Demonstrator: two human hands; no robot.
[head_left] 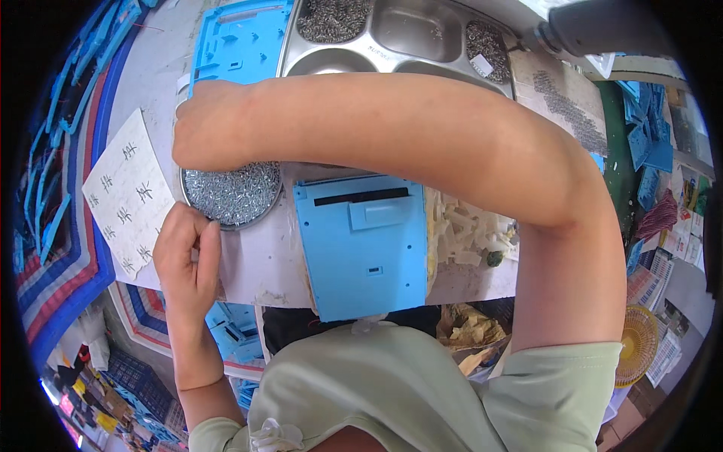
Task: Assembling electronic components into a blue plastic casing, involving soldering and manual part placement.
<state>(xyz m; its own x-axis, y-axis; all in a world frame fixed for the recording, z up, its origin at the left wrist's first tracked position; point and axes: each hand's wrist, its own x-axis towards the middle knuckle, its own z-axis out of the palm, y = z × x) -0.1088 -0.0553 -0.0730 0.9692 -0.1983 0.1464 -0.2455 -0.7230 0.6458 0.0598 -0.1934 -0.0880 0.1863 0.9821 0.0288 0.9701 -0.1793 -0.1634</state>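
My right arm reaches across to the left, and my right hand (215, 124) is bent over a round dish (282, 197) of small silvery screws (232, 197). The fingers of that hand are hidden under its back. By the dish's lower left rim is my left hand (187, 252), with its fingers curled in and the thumb alongside; what it holds, if anything, is hidden. A flat light-blue plastic panel (361, 256) with a dark slot lies in front of me at the table's near edge. Another blue plastic part (245, 45) lies beyond my right hand.
A metal compartment tray (416, 32) with dark screws stands at the back, partly under my forearm. White paper (124, 196) with handwriting lies at left. Pale plastic pieces (471, 233) are heaped right of the panel. A dark tool (602, 30) juts in at upper right.
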